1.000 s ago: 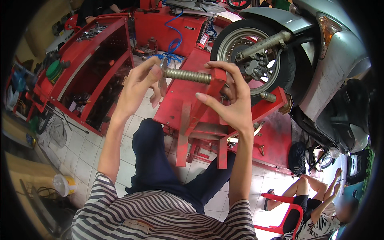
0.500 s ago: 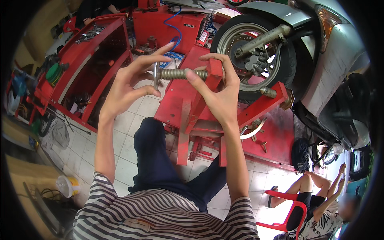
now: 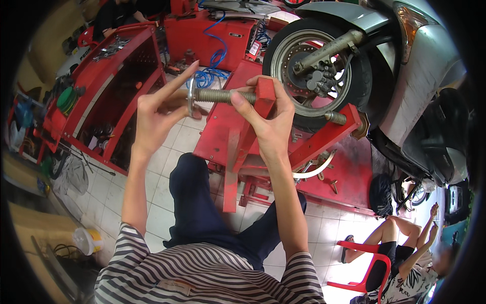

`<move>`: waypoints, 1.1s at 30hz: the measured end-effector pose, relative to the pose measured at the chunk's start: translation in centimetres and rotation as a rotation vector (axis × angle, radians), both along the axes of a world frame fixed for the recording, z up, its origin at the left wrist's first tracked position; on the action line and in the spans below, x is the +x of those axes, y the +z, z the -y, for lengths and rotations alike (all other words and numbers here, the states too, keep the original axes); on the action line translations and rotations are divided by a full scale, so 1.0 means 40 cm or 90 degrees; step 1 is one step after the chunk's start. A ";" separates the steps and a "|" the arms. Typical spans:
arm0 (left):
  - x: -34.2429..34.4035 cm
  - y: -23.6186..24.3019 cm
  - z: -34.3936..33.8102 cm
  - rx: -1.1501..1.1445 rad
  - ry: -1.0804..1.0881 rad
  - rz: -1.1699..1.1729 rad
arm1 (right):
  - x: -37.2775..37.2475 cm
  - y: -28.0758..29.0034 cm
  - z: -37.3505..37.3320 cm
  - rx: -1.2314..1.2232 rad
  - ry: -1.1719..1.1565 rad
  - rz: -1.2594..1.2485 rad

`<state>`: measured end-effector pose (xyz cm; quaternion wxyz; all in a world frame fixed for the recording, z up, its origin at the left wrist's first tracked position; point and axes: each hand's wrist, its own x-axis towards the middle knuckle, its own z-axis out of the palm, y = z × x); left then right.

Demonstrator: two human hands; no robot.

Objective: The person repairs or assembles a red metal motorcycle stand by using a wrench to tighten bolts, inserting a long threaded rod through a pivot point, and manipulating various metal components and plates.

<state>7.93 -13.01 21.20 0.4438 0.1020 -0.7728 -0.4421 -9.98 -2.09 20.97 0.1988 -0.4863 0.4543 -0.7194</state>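
Note:
A thick threaded bolt (image 3: 215, 96) with a round flat metal head (image 3: 192, 96) runs sideways through the top of a red upright clamp arm (image 3: 264, 96). At the bolt's left end, my left hand (image 3: 158, 115) has its thumb and lower fingers about the round head, with the index finger stretched up past it. My right hand (image 3: 271, 123) wraps round the clamp arm, its thumb pressed on the threads beside it. Its other fingers are partly hidden behind the arm. A second red arm (image 3: 329, 134) with a similar bolt (image 3: 336, 117) stands to the right.
The front wheel (image 3: 309, 71) of a silver motorbike (image 3: 430, 91) stands on the red lift platform (image 3: 349, 177). Red tool cart (image 3: 114, 96) at left; blue hose (image 3: 212, 76) ahead. A person (image 3: 405, 258) sits by a red chair (image 3: 369, 276) at lower right. Another person (image 3: 114, 17) is at the far left.
My left hand has turned about the bolt's head; its index finger now points straight up and away. My right hand keeps its hold. The view has shifted slightly, and the far-left person shows more.

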 end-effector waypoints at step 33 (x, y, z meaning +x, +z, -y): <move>-0.038 0.010 -0.034 0.112 -0.190 -0.306 | 0.010 -0.031 0.020 -0.046 0.050 0.070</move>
